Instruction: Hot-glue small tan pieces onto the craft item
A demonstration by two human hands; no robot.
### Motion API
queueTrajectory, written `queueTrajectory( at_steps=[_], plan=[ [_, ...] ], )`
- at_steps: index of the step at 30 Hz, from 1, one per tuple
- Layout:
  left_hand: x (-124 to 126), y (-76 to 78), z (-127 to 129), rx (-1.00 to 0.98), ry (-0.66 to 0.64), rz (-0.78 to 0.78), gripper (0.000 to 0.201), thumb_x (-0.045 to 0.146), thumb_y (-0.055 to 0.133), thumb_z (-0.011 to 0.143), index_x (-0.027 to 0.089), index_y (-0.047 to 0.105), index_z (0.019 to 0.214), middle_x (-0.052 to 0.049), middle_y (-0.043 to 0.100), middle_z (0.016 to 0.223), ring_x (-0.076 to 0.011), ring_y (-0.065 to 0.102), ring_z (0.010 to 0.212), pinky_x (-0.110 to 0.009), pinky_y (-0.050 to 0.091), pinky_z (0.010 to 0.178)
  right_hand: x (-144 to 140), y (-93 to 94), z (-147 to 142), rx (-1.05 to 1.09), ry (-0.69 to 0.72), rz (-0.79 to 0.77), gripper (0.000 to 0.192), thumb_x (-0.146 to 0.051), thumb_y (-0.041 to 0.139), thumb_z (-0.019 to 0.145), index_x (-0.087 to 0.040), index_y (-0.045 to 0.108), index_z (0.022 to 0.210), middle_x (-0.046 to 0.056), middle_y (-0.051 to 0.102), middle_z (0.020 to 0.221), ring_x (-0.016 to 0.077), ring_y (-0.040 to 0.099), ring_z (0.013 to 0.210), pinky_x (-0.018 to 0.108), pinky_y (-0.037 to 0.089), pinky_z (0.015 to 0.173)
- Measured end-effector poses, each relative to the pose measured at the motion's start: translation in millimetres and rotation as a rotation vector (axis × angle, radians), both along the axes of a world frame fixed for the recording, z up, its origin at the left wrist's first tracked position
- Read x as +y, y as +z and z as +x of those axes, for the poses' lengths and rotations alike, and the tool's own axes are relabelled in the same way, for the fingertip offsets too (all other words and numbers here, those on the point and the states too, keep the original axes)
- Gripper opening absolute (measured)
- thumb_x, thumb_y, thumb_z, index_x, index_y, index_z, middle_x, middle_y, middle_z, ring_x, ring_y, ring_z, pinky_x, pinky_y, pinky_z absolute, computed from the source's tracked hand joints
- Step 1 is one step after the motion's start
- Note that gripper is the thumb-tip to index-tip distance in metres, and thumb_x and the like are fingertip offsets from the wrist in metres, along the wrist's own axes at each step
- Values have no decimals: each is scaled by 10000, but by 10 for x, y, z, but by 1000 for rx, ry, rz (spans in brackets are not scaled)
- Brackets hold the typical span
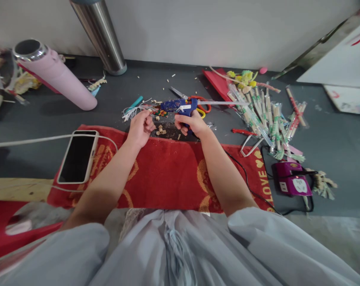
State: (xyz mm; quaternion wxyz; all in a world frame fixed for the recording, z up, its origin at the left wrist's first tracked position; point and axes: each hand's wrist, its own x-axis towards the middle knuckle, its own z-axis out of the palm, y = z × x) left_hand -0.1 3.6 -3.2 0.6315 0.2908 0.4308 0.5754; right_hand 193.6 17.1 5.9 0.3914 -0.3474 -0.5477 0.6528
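My right hand (194, 124) is wrapped round the handle of a blue glue gun (175, 105), whose nozzle points left. A long translucent glue stick (221, 103) sticks out of its back end. Close to the nozzle, my left hand (141, 129) is closed in a pinch; what it holds, if anything, is too small to make out. Small beige pieces (160, 130) lie on the table between my hands. Beyond my left hand are a bundle of thin white strands (132, 113) and a teal stick (137, 101). Orange-handled scissors (180, 93) lie partly hidden behind the gun.
A red towel (168, 171) covers the table's front edge, with a phone (78, 157) on its left. At the left stand a pink bottle (57, 77) and a steel flask (104, 35). Rightward lie wrapped sticks (264, 115) and a purple box (293, 178) with a black cord.
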Motion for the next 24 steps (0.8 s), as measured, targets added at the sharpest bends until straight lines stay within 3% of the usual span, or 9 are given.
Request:
queueTrajectory(
  at_steps=[12,24],
  plan=[
    [-41,61,20,-78,-8,-13,219,279,685,747,186,518,640,93,377,448,-22,304,359,-204,271,394,23,-25,24,25,58,-29,286,-333,704,752,-176,485,656,-48,562,500,23,372,323,160,359,290],
    [-33,27,8,-69,-35,17,191,269,692,737,178,542,659,92,377,457,-25,301,370,-200,264,402,41,-39,38,24,64,-18,291,-316,657,781,-162,493,596,-27,565,501,23,371,324,162,361,293]
  ],
)
